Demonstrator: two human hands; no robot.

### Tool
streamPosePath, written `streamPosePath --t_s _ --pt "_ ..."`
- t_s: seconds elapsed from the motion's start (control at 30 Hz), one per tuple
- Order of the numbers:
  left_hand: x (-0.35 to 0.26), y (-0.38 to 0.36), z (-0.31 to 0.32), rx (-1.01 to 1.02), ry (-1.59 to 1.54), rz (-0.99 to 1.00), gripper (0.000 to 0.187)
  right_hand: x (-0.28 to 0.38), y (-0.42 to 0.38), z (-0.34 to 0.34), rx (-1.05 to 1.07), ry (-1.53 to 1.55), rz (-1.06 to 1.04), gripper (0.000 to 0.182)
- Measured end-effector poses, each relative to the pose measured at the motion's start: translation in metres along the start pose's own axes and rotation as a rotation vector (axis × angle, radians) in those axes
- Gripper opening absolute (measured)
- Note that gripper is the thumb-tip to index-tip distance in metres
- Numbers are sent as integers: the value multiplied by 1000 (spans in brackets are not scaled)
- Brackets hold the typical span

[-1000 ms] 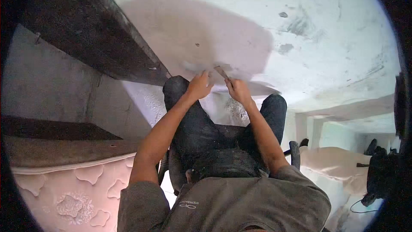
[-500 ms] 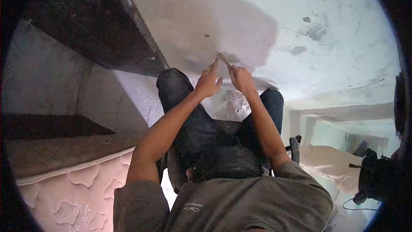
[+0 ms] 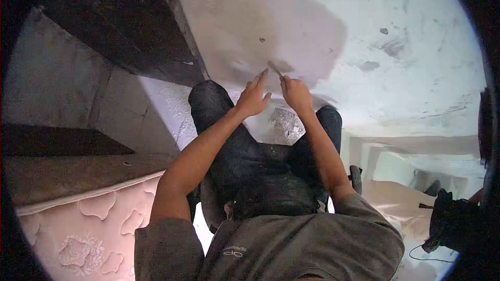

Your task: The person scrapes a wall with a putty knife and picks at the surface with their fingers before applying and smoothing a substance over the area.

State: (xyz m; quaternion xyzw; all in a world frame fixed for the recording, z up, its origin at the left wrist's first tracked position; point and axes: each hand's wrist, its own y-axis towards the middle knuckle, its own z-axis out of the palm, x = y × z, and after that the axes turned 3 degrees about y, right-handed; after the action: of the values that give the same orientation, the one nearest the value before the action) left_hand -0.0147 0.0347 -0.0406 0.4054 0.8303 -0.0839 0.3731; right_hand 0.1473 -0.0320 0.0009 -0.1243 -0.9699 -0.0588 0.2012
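My right hand is closed around a slim, flat tool that looks like a narrow scraper or blade. Its far tip rests at a stained, damp-looking patch on the pale wall. To the left, my left hand has its fingers stretched out toward the wall, thumb apart, fingertips close beside the tool's tip. Nothing shows in that hand. Both hands are above my knees, and the tool's handle end is hidden inside my right fist.
A dark board or shelf juts out at upper left. Below it lies a pink patterned mattress. A crumpled, whitish sheet or bag is between my knees. At right sit a black bag and a beige covered surface.
The view has shifted a little, so the wall marks sit farther right. My hands stay close together at nearly the same spot, with the tool still in my right hand.
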Motion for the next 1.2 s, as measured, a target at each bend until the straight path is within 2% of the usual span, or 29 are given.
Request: streamPosePath --t_s 0.07,0.2,0.3,0.37,0.43,0.5,0.57,0.63,0.8,0.9,0.97,1.07,1.13,1.2 --pt "-1 0 2 -36 13 39 76 -8 5 13 -24 -43 -83 25" --pt "-4 1 -3 -37 22 39 76 -1 0 2 -71 -36 -52 24" --pt "-3 -1 0 -35 20 40 75 -1 0 6 -34 30 -33 24" --pt "-3 1 1 -29 4 40 75 0 3 10 32 -56 -32 24" --pt "1 0 5 -87 57 116 74 1 -4 0 3 -23 0 24" --pt "0 1 2 -33 44 74 74 6 -1 -2 -21 14 20 25" --pt "-6 1 -3 28 21 33 73 7 5 0 60 -31 92 24" --pt "-8 3 -3 56 -36 -53 73 6 5 3 71 -42 78 24" --pt "-7 2 -3 49 -3 -19 71 4 7 0 58 -27 21 26" --pt "-8 0 -4 44 -7 -14 71 7 9 3 61 -10 75 26" --pt "-11 3 -3 48 -12 -21 70 -1 17 22 8 -35 -56 26" --pt "-9 3 -6 100 -18 -99 71 9 10 11 12 -17 -11 27" --pt "-6 3 -5 56 12 5 70 6 7 1 31 -14 13 26" --pt "-3 4 -4 45 -9 -10 70 1 6 3 50 -13 52 24"
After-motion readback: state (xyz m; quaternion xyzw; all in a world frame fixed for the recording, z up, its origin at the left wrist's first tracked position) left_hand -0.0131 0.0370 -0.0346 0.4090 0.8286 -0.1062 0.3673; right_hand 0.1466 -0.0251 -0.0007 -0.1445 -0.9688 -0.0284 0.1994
